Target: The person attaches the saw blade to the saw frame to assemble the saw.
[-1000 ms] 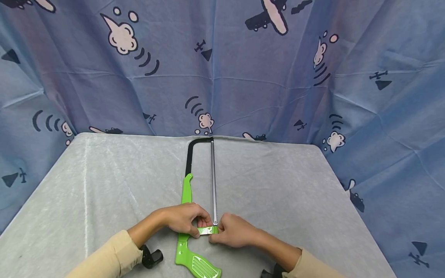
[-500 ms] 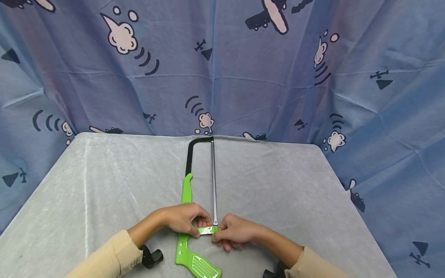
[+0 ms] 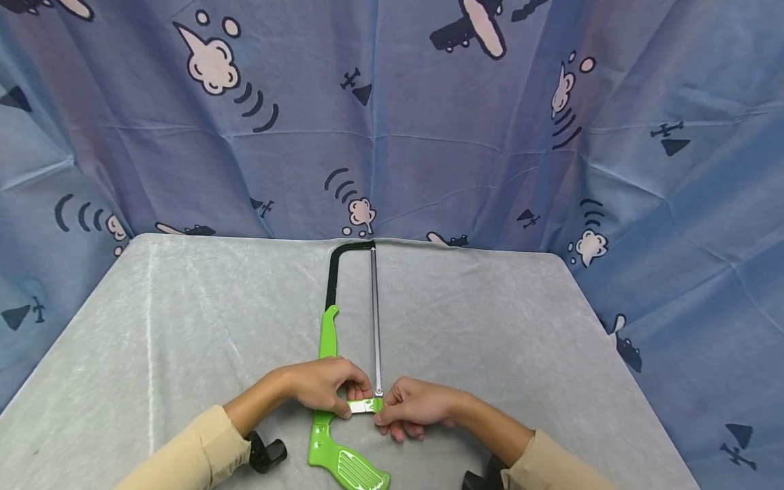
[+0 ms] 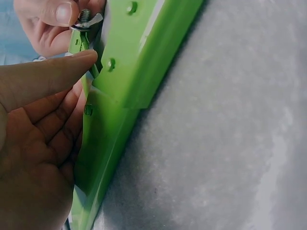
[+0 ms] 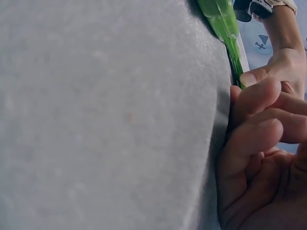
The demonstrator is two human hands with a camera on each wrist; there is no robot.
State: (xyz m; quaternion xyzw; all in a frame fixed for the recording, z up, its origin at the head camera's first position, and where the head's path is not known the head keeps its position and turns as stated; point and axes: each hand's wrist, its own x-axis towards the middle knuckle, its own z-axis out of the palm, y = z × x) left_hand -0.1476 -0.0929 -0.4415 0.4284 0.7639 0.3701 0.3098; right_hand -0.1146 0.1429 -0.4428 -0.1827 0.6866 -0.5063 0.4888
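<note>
A hacksaw (image 3: pixel 349 464) with a green handle and black front frame lies on the grey cloth, its silver blade (image 3: pixel 376 320) running lengthwise on the right side. My left hand (image 3: pixel 323 384) grips the green lower frame, thumb on the short crosspiece (image 3: pixel 365 406) below the blade. At the right end of that crosspiece, my right hand (image 3: pixel 421 403) pinches a wing nut (image 4: pixel 91 22) on a threaded bolt, best seen in the left wrist view. In the right wrist view, curled right fingers (image 5: pixel 259 139) hide the nut, and the green handle (image 5: pixel 220 19) shows beyond.
Grey cloth covers the table (image 3: pixel 490 327), with a blue patterned curtain (image 3: pixel 294 170) hanging behind and at both sides. A black wrist camera (image 3: pixel 267 454) sits under the left sleeve, beside the saw's handle.
The right hand has turned at the wing nut: its thumb has shifted slightly up and right, and the lower fingers now show beneath it. The left hand and the hacksaw stay in place.
</note>
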